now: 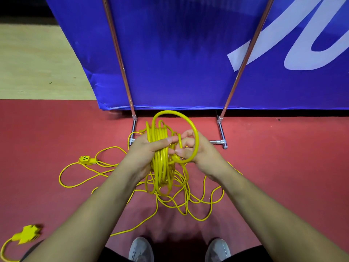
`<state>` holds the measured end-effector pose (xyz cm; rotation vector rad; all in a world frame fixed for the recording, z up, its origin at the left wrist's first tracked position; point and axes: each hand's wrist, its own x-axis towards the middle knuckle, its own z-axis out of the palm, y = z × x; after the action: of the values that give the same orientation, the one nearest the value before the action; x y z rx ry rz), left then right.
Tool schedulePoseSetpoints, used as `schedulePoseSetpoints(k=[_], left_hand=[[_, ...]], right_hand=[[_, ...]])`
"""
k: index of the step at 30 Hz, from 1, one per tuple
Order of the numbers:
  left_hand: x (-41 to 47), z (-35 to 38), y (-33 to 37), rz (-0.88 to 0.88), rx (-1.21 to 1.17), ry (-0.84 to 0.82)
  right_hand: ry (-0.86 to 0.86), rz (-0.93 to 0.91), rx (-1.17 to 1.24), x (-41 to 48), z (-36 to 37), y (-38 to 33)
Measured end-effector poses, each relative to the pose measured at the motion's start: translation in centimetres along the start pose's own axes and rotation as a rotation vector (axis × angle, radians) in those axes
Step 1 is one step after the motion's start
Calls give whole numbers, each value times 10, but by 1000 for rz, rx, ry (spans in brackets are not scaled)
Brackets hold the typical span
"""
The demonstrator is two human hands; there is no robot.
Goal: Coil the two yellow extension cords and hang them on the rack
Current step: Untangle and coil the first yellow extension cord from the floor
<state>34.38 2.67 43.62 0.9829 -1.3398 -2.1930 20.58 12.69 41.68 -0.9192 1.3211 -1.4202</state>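
Note:
My left hand (145, 151) grips a bundle of yellow cord loops (162, 167) that hangs down from its fist. My right hand (196, 148) pinches a fresh loop of the same cord (195, 137) right beside the bundle, arching above both hands. More yellow cord (188, 201) lies tangled on the red floor below. A yellow socket end (86, 160) rests on the floor to the left. Another yellow plug end (28, 234) lies blurred at the lower left. The metal rack's two poles (120, 59) rise ahead, and its base bar (219, 142) sits just behind my hands.
A blue banner (179, 53) with white lettering stands behind the rack. The floor is red (283, 167), with a pale wooden strip (37, 63) at the far left. My two grey shoes (140, 249) show at the bottom edge.

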Motion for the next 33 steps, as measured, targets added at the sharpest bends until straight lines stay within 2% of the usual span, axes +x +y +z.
schedulePoseSetpoints(k=[4,10,13,15,19,22,25,28,30,33], left_hand=[[-4,2,0,-6,-42,-20],[1,-11,16,-24,-339,-78],[-1,-11,16,7,-289,-120],[-5,-6,14,18,-290,-179],[-10,-3,12,-14,-507,-349],[-17,0,14,-31,-650,-373],[-21,7,17,-30,-600,-307],[-16,8,16,-34,-452,-154],[-11,5,10,-23,-368,-46],[-6,2,3,9,-231,21]], right_hand=[[16,46,-47,1,-12,-6],[357,81,-26,4,-38,2],[286,27,64,2,-47,-2],[205,55,72,0,-44,-4],[134,95,-129,-1,-28,6],[177,106,-107,1,-20,17],[151,141,-72,0,-19,17],[63,231,190,1,-20,4],[-12,157,293,1,-24,-1],[-73,39,212,-4,-23,-3]])
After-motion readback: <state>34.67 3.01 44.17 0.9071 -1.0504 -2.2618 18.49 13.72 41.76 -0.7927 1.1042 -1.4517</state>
